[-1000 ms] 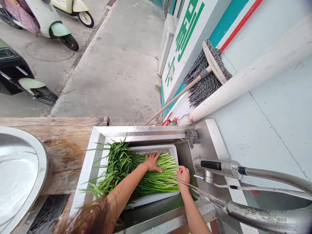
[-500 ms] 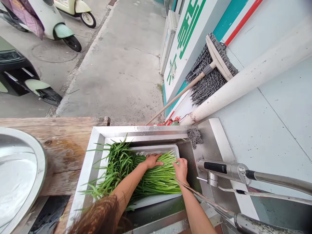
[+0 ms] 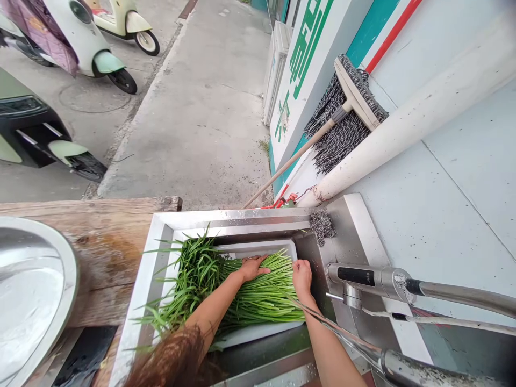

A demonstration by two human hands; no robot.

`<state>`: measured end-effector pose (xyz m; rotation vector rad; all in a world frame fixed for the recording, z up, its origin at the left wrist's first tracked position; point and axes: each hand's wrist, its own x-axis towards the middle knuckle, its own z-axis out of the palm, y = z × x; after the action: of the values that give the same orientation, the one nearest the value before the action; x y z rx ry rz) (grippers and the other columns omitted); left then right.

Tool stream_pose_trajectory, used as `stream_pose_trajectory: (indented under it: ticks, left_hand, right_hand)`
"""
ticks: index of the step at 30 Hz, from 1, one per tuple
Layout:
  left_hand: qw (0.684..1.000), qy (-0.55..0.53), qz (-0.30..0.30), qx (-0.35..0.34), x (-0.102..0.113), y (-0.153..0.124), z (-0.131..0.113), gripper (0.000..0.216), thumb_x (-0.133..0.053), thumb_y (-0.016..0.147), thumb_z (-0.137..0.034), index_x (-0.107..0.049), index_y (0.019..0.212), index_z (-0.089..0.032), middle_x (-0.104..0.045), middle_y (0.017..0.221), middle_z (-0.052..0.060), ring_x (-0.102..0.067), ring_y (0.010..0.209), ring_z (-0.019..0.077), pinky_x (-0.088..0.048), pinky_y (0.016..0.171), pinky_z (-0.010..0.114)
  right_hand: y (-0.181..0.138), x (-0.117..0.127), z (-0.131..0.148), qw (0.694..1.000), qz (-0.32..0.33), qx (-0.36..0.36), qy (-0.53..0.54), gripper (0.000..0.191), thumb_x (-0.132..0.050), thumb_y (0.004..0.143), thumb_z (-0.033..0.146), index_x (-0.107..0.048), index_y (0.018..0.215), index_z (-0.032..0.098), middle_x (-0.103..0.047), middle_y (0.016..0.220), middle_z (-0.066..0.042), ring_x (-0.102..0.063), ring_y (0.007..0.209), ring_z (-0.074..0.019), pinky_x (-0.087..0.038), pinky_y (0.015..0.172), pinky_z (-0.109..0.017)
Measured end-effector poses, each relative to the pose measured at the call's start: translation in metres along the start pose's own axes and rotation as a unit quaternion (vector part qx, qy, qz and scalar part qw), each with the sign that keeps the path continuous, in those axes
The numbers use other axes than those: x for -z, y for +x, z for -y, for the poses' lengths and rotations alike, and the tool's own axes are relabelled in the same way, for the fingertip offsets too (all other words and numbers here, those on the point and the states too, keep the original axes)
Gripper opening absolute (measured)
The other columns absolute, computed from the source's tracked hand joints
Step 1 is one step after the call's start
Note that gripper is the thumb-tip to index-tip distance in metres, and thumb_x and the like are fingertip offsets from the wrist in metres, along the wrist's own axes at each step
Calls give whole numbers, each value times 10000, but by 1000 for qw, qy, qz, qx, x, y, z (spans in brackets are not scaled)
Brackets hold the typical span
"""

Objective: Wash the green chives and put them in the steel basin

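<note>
Left hand (image 3: 253, 267) is lying spread on the greens (image 3: 268, 296); right hand (image 3: 302, 277), fingers bunched, hold unclear, is drawing back from the stalk ends (image 3: 285, 261), probably picking them over.

Your left: metal basin (image 3: 70, 279) sat on weathered wooden table (image 3: 105, 258) | ahead-left of you: three scooters (image 3: 91, 48) stood parked, purplish cloth (image 3: 50, 32) draped over one | your right: mop (image 3: 338, 145) stood head-up beside white pipe (image 3: 407, 121) | past it you had green characters (image 3: 308, 54), white boxy unit (image 3: 276, 70).
</note>
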<state>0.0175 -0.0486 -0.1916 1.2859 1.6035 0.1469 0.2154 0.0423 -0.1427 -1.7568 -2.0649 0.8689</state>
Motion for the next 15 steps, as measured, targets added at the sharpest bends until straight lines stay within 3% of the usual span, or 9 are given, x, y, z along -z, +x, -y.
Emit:
stream_pose_trajectory:
  ticks: [6,9,13,15]
  left_hand:
    - [1000,-6,-9,2,-2,2,2,746,-355,860,-641,-199,1494,-280,-308,1533,117,-270,1403,317,-224,1095,530]
    - [1000,-7,-15,3,-5,4,3,751,-352,857,-646,-205,1493,-274,-315,1529,119,-280,1400,313,-225,1096,522]
    - [1000,-3,-23,8,-9,2,2,784,-399,834,-653,-217,1491,-268,-318,1526,129,-280,1400,308,-203,1109,513]
    - [1000,-2,-24,12,-9,0,0,816,-428,811,-667,-219,1491,-267,-313,1527,135,-276,1401,316,-185,1114,524]
  right_hand:
    - [-3,20,13,993,-59,-42,91,240,-456,762,343,-624,729,175,-573,807,-77,-514,811,-224,-393,833,-362]
    - [-1,26,29,984,-40,-63,161,322,-485,779,441,-657,761,169,-615,760,-61,-545,744,-204,-430,757,-339]
    - [3,39,80,957,17,-58,284,537,-355,865,569,-689,786,156,-677,835,-93,-623,800,-189,-473,697,-290]
    - [5,50,110,920,55,-32,388,390,-530,814,506,-679,1009,203,-661,1093,-90,-620,986,-192,-479,815,-298]
